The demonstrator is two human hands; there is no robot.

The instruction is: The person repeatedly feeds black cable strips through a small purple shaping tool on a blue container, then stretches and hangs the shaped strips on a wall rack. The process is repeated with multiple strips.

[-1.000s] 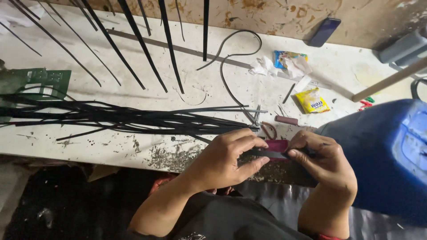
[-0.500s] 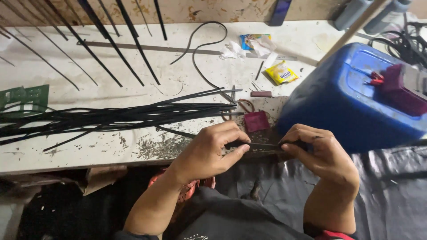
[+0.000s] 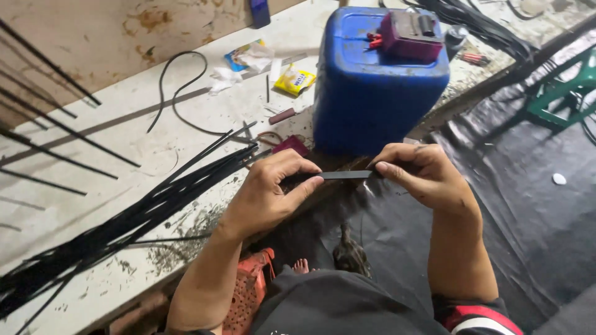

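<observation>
Pinching a short black strip (image 3: 346,175) at both ends, the left hand (image 3: 270,195) and right hand (image 3: 422,174) hold it level in front of the blue jerrycan (image 3: 372,93), above the black sheet (image 3: 528,205). Just beside the left hand, a bundle of long black strips (image 3: 143,211) lies across the white workbench (image 3: 124,142).

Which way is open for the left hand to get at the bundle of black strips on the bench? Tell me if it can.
Probably yes. The left hand pinches one end of a short black strip, and the bundle lies just to its left on the bench with nothing between.
</observation>
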